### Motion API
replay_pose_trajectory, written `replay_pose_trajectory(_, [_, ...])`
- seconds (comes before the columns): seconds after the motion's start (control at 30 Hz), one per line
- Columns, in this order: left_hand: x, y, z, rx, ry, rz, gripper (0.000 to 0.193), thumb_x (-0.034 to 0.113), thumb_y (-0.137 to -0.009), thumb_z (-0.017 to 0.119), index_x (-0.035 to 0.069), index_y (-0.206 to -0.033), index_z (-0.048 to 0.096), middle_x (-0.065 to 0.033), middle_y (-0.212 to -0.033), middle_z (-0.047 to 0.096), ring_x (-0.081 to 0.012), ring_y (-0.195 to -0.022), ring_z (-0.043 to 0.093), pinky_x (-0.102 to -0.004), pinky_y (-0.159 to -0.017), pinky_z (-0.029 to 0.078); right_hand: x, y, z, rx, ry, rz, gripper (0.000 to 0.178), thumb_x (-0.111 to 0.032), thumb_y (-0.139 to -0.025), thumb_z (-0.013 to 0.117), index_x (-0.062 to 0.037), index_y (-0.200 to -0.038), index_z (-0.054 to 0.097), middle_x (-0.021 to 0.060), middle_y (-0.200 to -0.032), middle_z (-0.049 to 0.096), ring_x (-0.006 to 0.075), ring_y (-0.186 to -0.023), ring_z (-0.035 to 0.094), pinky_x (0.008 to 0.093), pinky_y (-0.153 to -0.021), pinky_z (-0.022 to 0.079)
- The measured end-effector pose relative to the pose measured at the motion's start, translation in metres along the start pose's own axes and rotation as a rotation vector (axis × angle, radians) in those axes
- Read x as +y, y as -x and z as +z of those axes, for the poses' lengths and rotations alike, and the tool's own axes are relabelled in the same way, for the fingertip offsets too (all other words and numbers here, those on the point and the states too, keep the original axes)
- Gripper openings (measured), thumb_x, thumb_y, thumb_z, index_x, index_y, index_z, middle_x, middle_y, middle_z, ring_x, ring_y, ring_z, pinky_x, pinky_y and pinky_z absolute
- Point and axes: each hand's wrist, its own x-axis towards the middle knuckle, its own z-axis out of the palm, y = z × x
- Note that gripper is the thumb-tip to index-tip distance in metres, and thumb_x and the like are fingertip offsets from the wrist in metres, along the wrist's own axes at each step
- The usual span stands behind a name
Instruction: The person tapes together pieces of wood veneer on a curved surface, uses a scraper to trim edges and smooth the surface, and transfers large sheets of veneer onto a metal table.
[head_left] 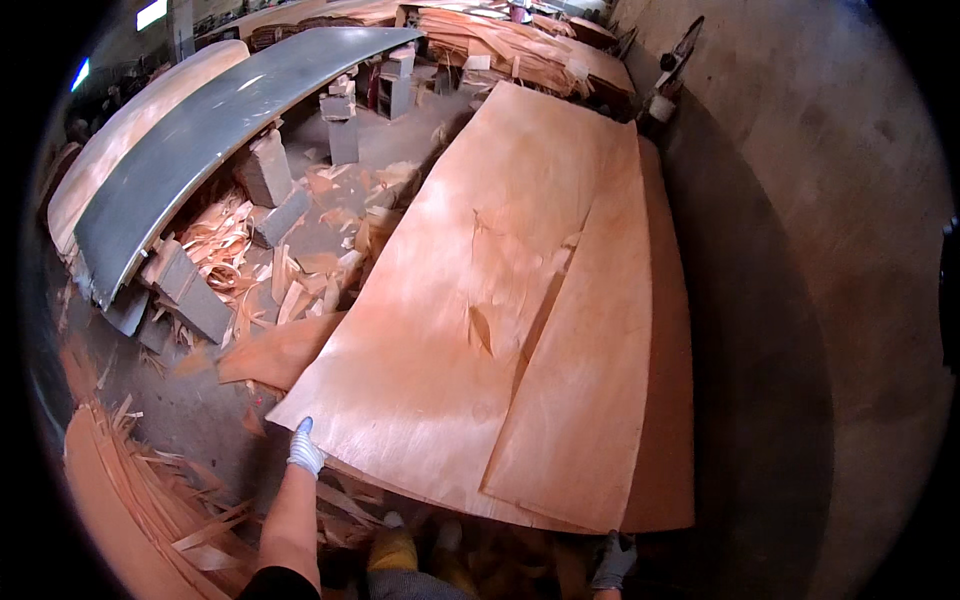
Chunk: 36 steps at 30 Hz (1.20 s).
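Nearest, right hand: grey-gloved, at the near right corner of the veneer sheet; fingers partly hidden, so I cannot tell whether they close on it.
Left hand: pale striped glove, fingers clasped on the sheet's near left corner; the wide spacing of the hands presumably stops so limp a piece from folding.
Scrap pile: thin strips and sheets, left of the person, seemingly kept out of the way.
Veneer sheet: reddish tan, stretched out ahead of both hands, torn about its middle.
Long strip: along the sheet's right side, beside a dark slit; split off or laid on, I cannot tell.
Darker sheet: beneath, showing at the right, probably backing the veneer.
Offcuts: loose on the floor.
Concrete blocks: under the grey panel, apparently raising it to working height.
Veneer stack: farthest, ragged-edged, lying flat, likely for storage.
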Motion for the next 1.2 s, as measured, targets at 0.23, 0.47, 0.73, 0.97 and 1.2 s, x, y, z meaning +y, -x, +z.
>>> replay_pose_trajectory(0.23, [-0.01,-0.014,-0.07,-0.042,0.07,-0.017,0.048,0.026,-0.09,0.051,0.005,-0.133,0.042,-0.0135,-0.135,0.047,-0.0345,-0.123,0.044,-0.0522,-0.102,0.037,0.073,-0.022,0.009,0.236,-0.03,-0.021,0.014,-0.011,-0.083,0.067,-0.0012,-0.091,0.06,0.0053,-0.078,0.059,0.0133,-0.06,0.049,0.0271,-0.053,0.042])
replay_pose_trajectory(0.47, [-0.056,-0.041,-0.066,0.161,-0.085,-0.007,0.05,0.028,-0.089,0.055,0.005,-0.132,0.043,-0.0117,-0.135,0.047,-0.0328,-0.122,0.046,-0.0521,-0.101,0.039,0.09,-0.068,-0.008,0.066,0.062,0.025,0.018,-0.012,-0.087,0.062,-0.0004,-0.1,0.059,0.0089,-0.09,0.061,0.0191,-0.077,0.055,0.031,-0.069,0.047])
replay_pose_trajectory(0.73, [-0.062,-0.073,-0.082,0.104,-0.005,-0.005,0.052,0.033,-0.09,0.053,0.013,-0.136,0.039,-0.0083,-0.136,0.047,-0.0316,-0.122,0.046,-0.0524,-0.1,0.038,-0.016,-0.012,0.014,-0.076,0.164,0.152,0.031,-0.016,-0.088,0.062,0.0034,-0.112,0.058,0.013,-0.096,0.061,0.0263,-0.086,0.053,0.0352,-0.081,0.046])
replay_pose_trajectory(0.97, [-0.092,-0.027,-0.079,0.119,-0.145,-0.042,0.078,0.063,-0.084,0.051,0.017,-0.143,0.031,-0.0068,-0.144,0.038,-0.03,-0.133,0.031,-0.0464,-0.106,0.028,0.076,-0.072,0.024,-0.048,-0.425,0.435,0.028,-0.012,-0.093,0.054,0.0019,-0.117,0.057,0.0128,-0.11,0.057,0.0236,-0.096,0.05,0.0342,-0.085,0.043])
replay_pose_trajectory(1.2, [-0.128,-0.049,-0.087,0.289,-0.091,0.018,0.064,0.064,-0.088,0.041,0.009,-0.121,0.045,-0.0136,-0.136,0.041,-0.0354,-0.123,0.04,-0.0473,-0.107,0.028,0.161,-0.115,0.009,-0.281,0.206,-0.001,0.039,-0.021,-0.095,0.049,0.0005,-0.128,0.048,0.0139,-0.13,0.05,0.0257,-0.107,0.051,0.0342,-0.091,0.041])
